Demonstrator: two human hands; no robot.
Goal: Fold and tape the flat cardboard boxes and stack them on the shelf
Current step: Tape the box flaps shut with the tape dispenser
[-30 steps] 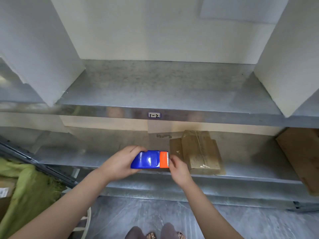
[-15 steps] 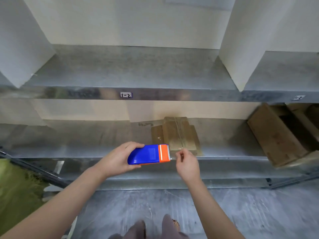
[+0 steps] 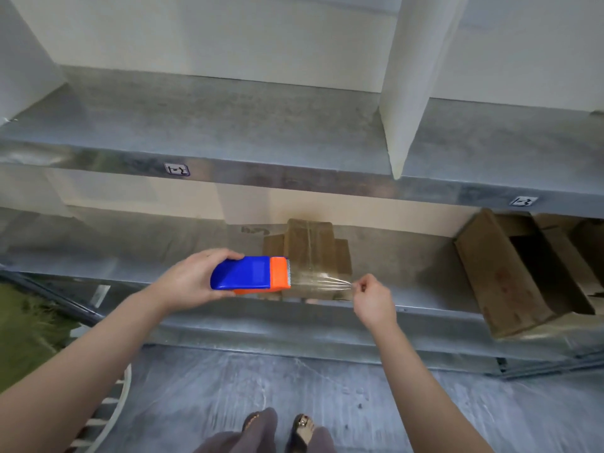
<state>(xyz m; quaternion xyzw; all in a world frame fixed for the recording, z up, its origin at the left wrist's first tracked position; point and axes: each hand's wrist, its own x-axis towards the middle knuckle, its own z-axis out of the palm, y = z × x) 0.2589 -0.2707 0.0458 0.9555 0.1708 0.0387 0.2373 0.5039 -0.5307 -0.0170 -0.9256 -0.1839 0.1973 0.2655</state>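
Left hand (image 3: 191, 282) is gripping blue-orange tape dispenser (image 3: 251, 273); right hand (image 3: 372, 297) is pinching clear tape (image 3: 322, 282) stretching from its blade. Taped cardboard box (image 3: 310, 248) is sitting on lower shelf (image 3: 408, 276) behind.

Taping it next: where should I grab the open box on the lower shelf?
Grip the open box by the long wall beside its dark opening, coming from the front. It lies tilted with the opening facing you, so that rim can likely be hooked from inside.

Open box (image 3: 510, 282) cut off at right edge, shelf label (image 3: 176, 169) unreadable, taped box (image 3: 309, 243) front behind dispenser (image 3: 248, 273).
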